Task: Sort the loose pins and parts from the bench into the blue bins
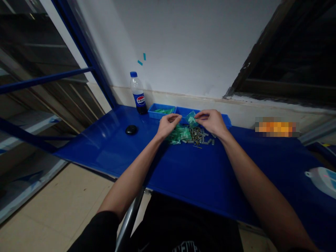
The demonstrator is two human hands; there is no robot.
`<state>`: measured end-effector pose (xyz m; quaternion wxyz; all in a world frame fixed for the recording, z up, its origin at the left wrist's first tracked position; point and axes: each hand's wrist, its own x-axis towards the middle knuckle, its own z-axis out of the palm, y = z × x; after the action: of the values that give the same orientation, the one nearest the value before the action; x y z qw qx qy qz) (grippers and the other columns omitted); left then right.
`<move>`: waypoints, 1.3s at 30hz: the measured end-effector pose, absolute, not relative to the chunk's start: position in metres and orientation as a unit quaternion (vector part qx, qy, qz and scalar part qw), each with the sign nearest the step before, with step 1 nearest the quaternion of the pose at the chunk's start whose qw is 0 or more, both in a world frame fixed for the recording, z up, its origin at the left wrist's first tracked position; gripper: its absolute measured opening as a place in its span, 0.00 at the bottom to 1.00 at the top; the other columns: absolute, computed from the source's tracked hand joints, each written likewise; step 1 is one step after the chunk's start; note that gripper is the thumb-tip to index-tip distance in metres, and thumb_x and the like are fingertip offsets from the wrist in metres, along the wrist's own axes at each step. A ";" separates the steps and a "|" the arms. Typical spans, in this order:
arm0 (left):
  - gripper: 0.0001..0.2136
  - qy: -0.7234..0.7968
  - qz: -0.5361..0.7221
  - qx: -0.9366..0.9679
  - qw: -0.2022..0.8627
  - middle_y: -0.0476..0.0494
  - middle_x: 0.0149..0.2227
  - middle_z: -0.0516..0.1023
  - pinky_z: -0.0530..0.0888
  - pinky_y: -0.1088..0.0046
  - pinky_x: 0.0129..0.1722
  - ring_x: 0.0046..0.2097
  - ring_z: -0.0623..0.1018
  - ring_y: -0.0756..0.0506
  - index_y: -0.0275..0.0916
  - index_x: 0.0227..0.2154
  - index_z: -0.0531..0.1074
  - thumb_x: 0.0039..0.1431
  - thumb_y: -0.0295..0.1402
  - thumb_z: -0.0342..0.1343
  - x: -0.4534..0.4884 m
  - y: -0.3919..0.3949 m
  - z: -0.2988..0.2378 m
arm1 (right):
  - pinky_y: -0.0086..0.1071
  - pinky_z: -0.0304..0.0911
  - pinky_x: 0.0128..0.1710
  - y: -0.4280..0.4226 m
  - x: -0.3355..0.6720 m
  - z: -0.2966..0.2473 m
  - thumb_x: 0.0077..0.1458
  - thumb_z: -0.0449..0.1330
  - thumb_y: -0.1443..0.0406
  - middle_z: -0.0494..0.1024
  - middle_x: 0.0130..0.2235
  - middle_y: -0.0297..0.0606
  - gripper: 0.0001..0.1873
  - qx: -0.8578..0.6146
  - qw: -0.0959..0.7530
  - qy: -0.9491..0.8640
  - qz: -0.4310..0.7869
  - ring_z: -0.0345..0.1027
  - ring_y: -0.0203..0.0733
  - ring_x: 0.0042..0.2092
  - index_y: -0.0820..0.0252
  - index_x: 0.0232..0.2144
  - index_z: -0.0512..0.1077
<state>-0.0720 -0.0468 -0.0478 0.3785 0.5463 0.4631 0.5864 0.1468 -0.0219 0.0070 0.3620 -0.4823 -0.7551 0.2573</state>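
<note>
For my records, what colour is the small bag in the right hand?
The small bag is translucent green, best seen in the head view.

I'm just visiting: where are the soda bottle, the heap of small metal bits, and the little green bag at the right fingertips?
Soda bottle (139, 97): head view, on its label.
Heap of metal bits (196, 134): head view, mid-heap.
Green bag (192, 120): head view, middle of its face.
</note>
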 end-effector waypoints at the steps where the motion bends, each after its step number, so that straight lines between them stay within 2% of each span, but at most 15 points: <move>1: 0.15 0.456 0.581 0.565 0.368 0.38 0.39 0.84 0.73 0.71 0.40 0.40 0.81 0.45 0.36 0.42 0.83 0.57 0.41 0.70 -0.070 -0.048 -0.047 | 0.43 0.74 0.46 -0.022 0.146 0.008 0.49 0.67 0.66 0.86 0.39 0.44 0.08 -0.473 0.379 -0.745 0.280 0.80 0.52 0.42 0.59 0.34 0.83; 4: 0.16 0.439 0.557 0.600 0.371 0.39 0.38 0.84 0.72 0.71 0.39 0.39 0.80 0.45 0.36 0.45 0.81 0.56 0.38 0.70 -0.066 -0.052 -0.046 | 0.45 0.74 0.48 -0.023 0.144 0.010 0.48 0.68 0.65 0.85 0.41 0.45 0.09 -0.448 0.414 -0.711 0.351 0.79 0.52 0.45 0.59 0.36 0.81; 8: 0.13 0.403 0.543 0.597 0.431 0.43 0.29 0.80 0.69 0.72 0.34 0.30 0.76 0.49 0.36 0.33 0.77 0.57 0.41 0.69 -0.066 -0.056 -0.042 | 0.45 0.75 0.47 -0.025 0.143 0.012 0.48 0.70 0.64 0.83 0.45 0.46 0.14 -0.438 0.414 -0.679 0.420 0.77 0.53 0.49 0.58 0.40 0.80; 11: 0.18 0.368 0.512 0.631 0.452 0.42 0.28 0.80 0.68 0.72 0.33 0.28 0.73 0.51 0.36 0.26 0.75 0.62 0.46 0.64 -0.068 -0.060 -0.037 | 0.42 0.75 0.45 -0.026 0.145 0.012 0.47 0.71 0.64 0.82 0.44 0.43 0.18 -0.428 0.407 -0.649 0.481 0.77 0.49 0.46 0.57 0.43 0.79; 17: 0.21 0.359 0.493 0.641 0.467 0.45 0.27 0.80 0.67 0.73 0.32 0.28 0.72 0.51 0.36 0.24 0.75 0.61 0.49 0.63 -0.070 -0.062 -0.034 | 0.38 0.75 0.44 -0.027 0.145 0.011 0.42 0.75 0.66 0.81 0.38 0.38 0.20 -0.414 0.419 -0.598 0.544 0.78 0.44 0.41 0.55 0.40 0.78; 20: 0.20 0.359 0.504 0.628 0.473 0.44 0.27 0.80 0.68 0.73 0.32 0.28 0.72 0.51 0.36 0.24 0.75 0.61 0.48 0.63 -0.070 -0.058 -0.038 | 0.38 0.76 0.46 -0.025 0.143 0.008 0.44 0.75 0.65 0.83 0.38 0.38 0.18 -0.416 0.425 -0.586 0.551 0.79 0.44 0.42 0.55 0.40 0.78; 23: 0.19 0.371 0.526 0.601 0.475 0.44 0.26 0.80 0.68 0.74 0.30 0.27 0.72 0.51 0.36 0.23 0.75 0.60 0.47 0.64 -0.073 -0.052 -0.042 | 0.39 0.77 0.44 -0.020 0.143 0.002 0.52 0.72 0.59 0.84 0.36 0.40 0.14 -0.448 0.419 -0.582 0.535 0.80 0.45 0.40 0.55 0.40 0.77; 26: 0.20 0.393 0.567 0.556 0.463 0.44 0.26 0.80 0.68 0.75 0.29 0.27 0.73 0.52 0.36 0.23 0.74 0.59 0.48 0.65 -0.077 -0.045 -0.047 | 0.41 0.76 0.42 -0.015 0.145 -0.005 0.58 0.68 0.53 0.84 0.35 0.43 0.14 -0.466 0.381 -0.625 0.497 0.81 0.46 0.38 0.56 0.39 0.77; 29: 0.19 0.413 0.614 0.497 0.454 0.42 0.31 0.82 0.68 0.77 0.30 0.30 0.76 0.51 0.35 0.31 0.78 0.61 0.49 0.64 -0.081 -0.040 -0.050 | 0.44 0.75 0.46 -0.016 0.147 -0.008 0.55 0.71 0.54 0.85 0.38 0.44 0.15 -0.424 0.305 -0.738 0.427 0.80 0.50 0.42 0.56 0.41 0.79; 33: 0.21 0.432 0.622 0.436 0.486 0.40 0.39 0.85 0.72 0.77 0.33 0.35 0.80 0.50 0.37 0.49 0.79 0.66 0.50 0.60 -0.086 -0.039 -0.049 | 0.47 0.71 0.55 -0.024 0.146 -0.009 0.50 0.75 0.55 0.83 0.53 0.41 0.26 -0.331 0.187 -0.874 0.304 0.77 0.55 0.54 0.52 0.51 0.80; 36: 0.21 0.447 0.616 0.423 0.491 0.39 0.39 0.85 0.73 0.77 0.33 0.35 0.80 0.49 0.37 0.50 0.78 0.68 0.49 0.58 -0.086 -0.041 -0.048 | 0.46 0.68 0.57 -0.027 0.142 -0.013 0.49 0.75 0.58 0.82 0.55 0.41 0.29 -0.311 0.138 -0.915 0.218 0.76 0.56 0.56 0.52 0.54 0.79; 39: 0.21 0.449 0.601 0.440 0.494 0.39 0.36 0.84 0.73 0.77 0.32 0.33 0.80 0.49 0.36 0.44 0.80 0.67 0.52 0.58 -0.084 -0.042 -0.047 | 0.44 0.70 0.52 -0.024 0.140 -0.019 0.50 0.75 0.62 0.84 0.49 0.42 0.25 -0.326 0.132 -0.920 0.172 0.78 0.55 0.51 0.54 0.52 0.81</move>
<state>-0.0839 -0.0415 -0.0469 0.4942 0.4395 0.4487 0.6010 0.1398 -0.0239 -0.0192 0.1325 -0.3262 -0.9200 0.1720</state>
